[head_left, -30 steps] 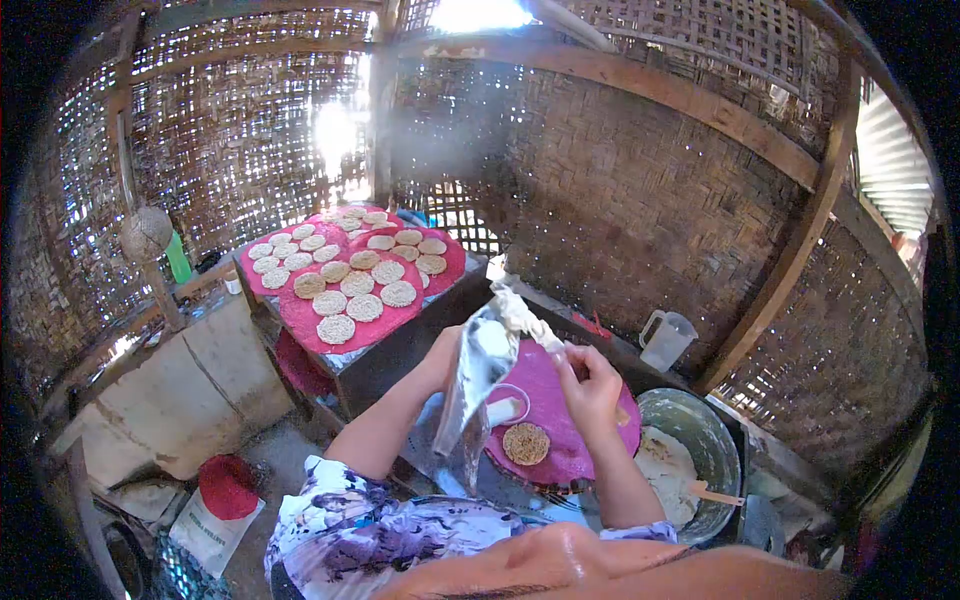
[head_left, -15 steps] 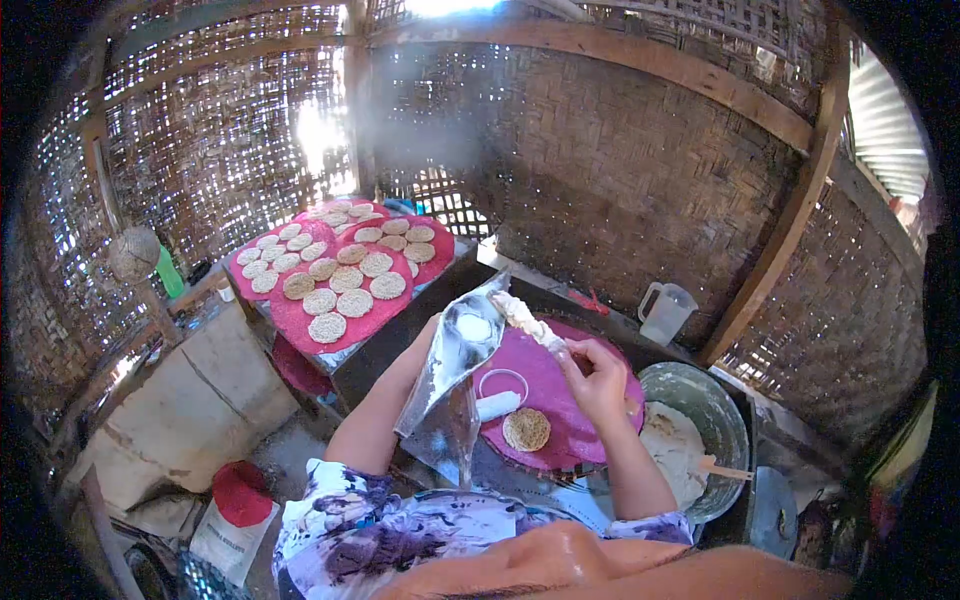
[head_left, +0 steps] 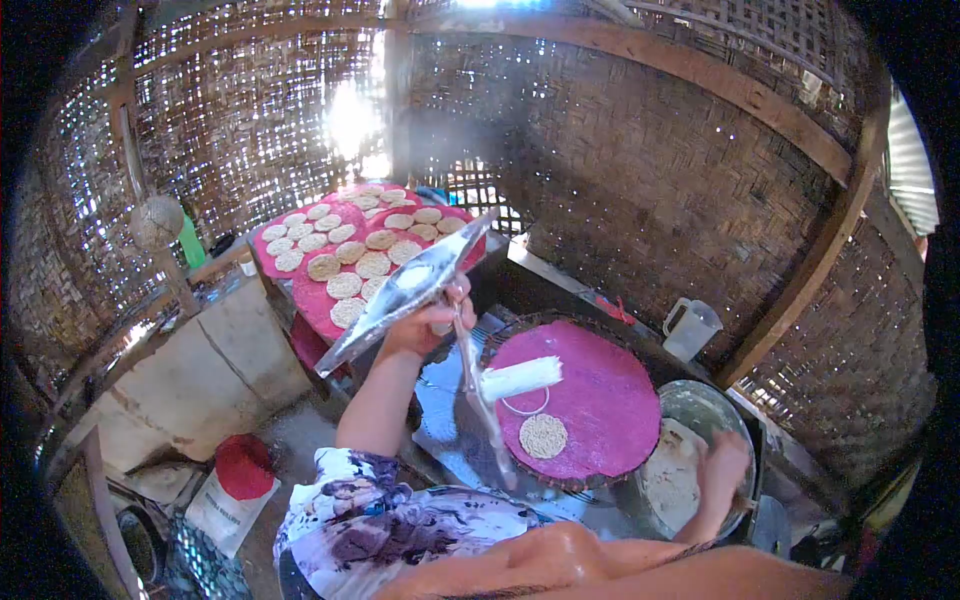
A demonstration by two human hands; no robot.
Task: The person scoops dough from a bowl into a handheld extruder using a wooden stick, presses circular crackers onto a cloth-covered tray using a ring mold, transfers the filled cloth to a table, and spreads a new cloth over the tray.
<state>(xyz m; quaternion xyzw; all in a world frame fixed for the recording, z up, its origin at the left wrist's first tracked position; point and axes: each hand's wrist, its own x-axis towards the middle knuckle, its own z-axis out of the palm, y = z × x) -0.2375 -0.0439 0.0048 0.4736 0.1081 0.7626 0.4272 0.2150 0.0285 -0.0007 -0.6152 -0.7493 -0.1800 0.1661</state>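
My left hand (head_left: 440, 315) is closed round a clear plastic bag (head_left: 410, 290), whose wide, whitish upper part is spread above the fingers while its lower part hangs down. Below it, a white cylinder with a ring (head_left: 522, 378) lies over the round pink cloth (head_left: 600, 400). One round textured disc (head_left: 543, 437) rests on that cloth. My right hand (head_left: 728, 462) is blurred inside the metal basin (head_left: 745, 500), at the right side of the pale dough (head_left: 672, 478); its fingers are too smeared to read.
Many pale discs lie on pink cloths (head_left: 300, 285) on a raised surface at the back left. A clear jug (head_left: 692, 330) stands behind the basin. Red cloth (head_left: 243, 467) sits on a white sack (head_left: 222, 515) at lower left. Woven walls enclose the corner.
My right hand has moved from beside the bag down into the basin, and the strip of dough it held is out of sight. The bag has tilted flatter, its upper part swung sideways.
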